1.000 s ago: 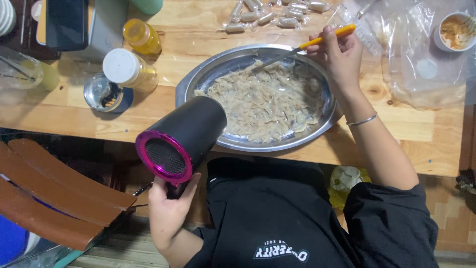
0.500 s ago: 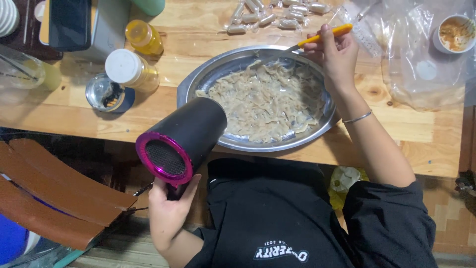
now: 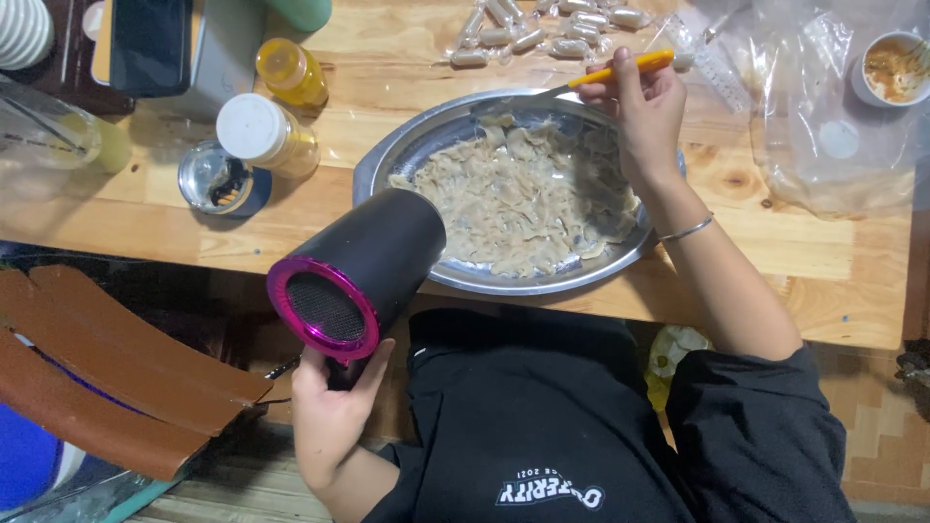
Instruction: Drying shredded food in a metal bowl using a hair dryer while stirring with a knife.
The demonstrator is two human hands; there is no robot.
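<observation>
The left hand (image 3: 329, 412) was clamped round the handle of a black hair dryer (image 3: 363, 266), a rigid, fairly light thing best gripped there. The right hand (image 3: 647, 111) pinched a yellow-handled tool (image 3: 620, 70), slim and stiff. Between both hands sat a metal tray (image 3: 402, 155) of thin, pale, seemingly brittle pieces (image 3: 523, 199) on the table (image 3: 387, 58).

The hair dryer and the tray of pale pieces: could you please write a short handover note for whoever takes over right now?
Left hand: grips the black hair dryer by its handle, nozzle aimed at the metal tray.
Right hand: holds the yellow-handled tool, tip at the tray's far rim.
Things: pale pieces are spread across the tray on the wooden table; small wrapped packets lie beyond it.
Done: pieces laid out.
Left: cannot tell how dry they are.
</observation>
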